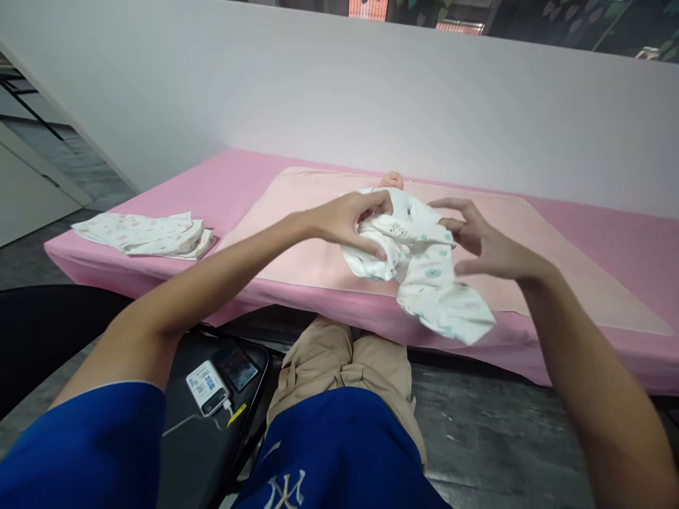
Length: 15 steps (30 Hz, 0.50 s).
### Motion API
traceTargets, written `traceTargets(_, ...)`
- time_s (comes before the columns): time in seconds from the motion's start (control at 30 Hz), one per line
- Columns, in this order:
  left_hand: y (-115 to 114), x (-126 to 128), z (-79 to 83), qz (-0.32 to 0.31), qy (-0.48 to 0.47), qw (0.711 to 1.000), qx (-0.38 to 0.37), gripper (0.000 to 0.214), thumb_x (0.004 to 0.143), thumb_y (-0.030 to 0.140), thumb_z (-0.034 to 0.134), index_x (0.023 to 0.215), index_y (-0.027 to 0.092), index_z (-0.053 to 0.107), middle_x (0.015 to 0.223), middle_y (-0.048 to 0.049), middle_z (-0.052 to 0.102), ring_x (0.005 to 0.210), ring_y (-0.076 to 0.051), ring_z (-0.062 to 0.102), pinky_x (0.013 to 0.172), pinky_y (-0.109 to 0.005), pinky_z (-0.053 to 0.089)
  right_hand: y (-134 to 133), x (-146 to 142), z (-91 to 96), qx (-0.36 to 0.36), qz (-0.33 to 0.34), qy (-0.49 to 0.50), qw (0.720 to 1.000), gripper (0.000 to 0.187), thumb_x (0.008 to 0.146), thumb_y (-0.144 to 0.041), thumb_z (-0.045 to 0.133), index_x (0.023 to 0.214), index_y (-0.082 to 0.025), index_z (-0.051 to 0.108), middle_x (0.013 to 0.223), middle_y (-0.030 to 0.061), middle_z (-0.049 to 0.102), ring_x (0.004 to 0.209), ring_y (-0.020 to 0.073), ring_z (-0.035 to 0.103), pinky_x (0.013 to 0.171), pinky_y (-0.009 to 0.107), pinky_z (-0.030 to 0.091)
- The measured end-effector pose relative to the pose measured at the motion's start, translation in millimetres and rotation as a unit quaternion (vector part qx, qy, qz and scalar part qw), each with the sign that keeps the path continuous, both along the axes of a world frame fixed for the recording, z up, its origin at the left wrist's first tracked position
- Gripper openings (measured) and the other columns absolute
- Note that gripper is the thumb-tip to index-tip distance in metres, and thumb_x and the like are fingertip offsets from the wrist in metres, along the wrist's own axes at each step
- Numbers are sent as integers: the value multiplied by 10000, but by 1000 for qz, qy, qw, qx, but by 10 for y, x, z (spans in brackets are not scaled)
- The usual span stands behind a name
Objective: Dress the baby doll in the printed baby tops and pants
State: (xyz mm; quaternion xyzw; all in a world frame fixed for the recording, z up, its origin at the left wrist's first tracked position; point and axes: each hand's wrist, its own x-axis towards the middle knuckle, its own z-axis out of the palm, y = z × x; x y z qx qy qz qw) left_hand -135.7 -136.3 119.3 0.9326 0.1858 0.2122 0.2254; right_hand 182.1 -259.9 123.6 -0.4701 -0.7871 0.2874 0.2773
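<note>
A baby doll (391, 181) lies on a pale pink sheet, its head showing at the far side. Below the head is white baby clothing (432, 265) with green and dark prints, bunched on the left and drooping past the bed's near edge on the right. How much of the doll is inside the clothing is hidden. My left hand (353, 223) curls its thumb and fingers around the bunched left part. On the other side, my right hand (488, 244) has its fingers apart, its fingertips close beside the cloth; whether they touch it I cannot tell.
Folded white printed baby clothes (148, 235) lie at the left end of the pink bed (238, 166). A white wall (397, 99) runs behind. A black chair (196, 452) at my left carries a white power bank (206, 387) with a cable and a phone (238, 366).
</note>
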Motion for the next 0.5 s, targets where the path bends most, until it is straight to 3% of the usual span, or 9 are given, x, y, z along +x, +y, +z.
traceTargets(0.07,149,28,284,19,-6,1000,-6,609,823,726,848,1105,230,633,1001,-70,648,989,-276,661,822,-385,478,116,39,244,0,-13,10,1000,994,836,-980,672,1572,-332,513,1105,72,716,950,288,742,778,446,643)
traceTargets(0.13,378,44,501,63,-22,998,-5,506,964,679,729,1111,204,633,1021,-72,626,1055,-294,683,848,-393,487,201,44,418,33,-54,-1,998,855,947,-934,579,1531,-309,556,978,43,696,796,231,699,660,374,588)
traceTargets(0.2,657,50,666,122,-35,992,1,422,1045,590,646,1132,178,629,1037,-67,598,1117,-316,699,872,-400,486,235,27,558,113,-105,-48,987,778,972,-839,660,1521,-297,566,968,26,689,698,179,640,613,328,524)
traceTargets(0.3,968,54,880,194,-36,980,13,354,1095,498,544,1143,160,637,1055,-61,579,1177,-345,721,876,-401,478,186,-8,775,287,-150,-154,934,691,963,-693,780,1478,-261,621,1083,39,717,637,102,516,684,345,481)
traceTargets(0.4,886,58,1113,206,-2,977,52,434,1129,497,413,1135,129,643,1057,-72,604,1203,-352,730,879,-404,465,64,-15,1019,376,-144,-170,899,691,968,-715,774,1444,-231,645,1093,44,743,673,92,517,725,367,428)
traceTargets(0.5,469,66,1358,172,46,974,140,600,1143,520,265,1209,59,643,1096,-91,636,1264,-354,700,924,-423,428,-62,19,1236,383,-158,-144,899,786,950,-826,704,1464,-237,620,1042,23,764,804,149,652,747,394,390)
